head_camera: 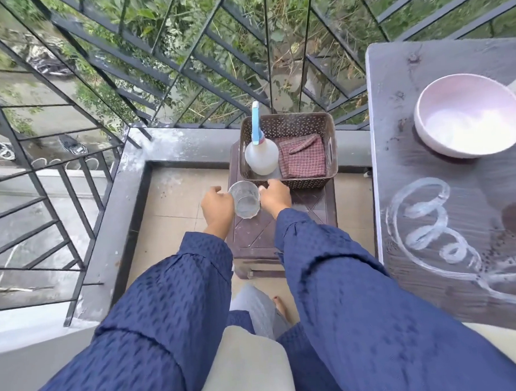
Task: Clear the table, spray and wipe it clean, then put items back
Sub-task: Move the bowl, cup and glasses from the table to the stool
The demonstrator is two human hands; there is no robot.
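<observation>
- Clear round drinking glass (245,202) upright on front left corner of dark brown plastic stool (282,224), just in front of basket.
- Left hand (218,205) against glass's left side, fingers curled round it; right hand (275,196) against its right side, fingers curled likewise. Glass gripped between both.
- Brown perforated plastic basket (287,124) on stool behind glass; inside, white spray bottle with blue trigger head (261,152) at left, folded red checked cloth (304,157) at right.
- Dark wooden table (430,169) to right of stool, smeared with looping white streaks (418,215) and wet patches.
- Pale pink round bowl (469,116) on table's far part; pale object cut off by frame edge beside it, identity unclear.
- Black metal railing (152,71) beyond stool, greenery behind.
- Blue textured sleeves (330,266) on both arms.
</observation>
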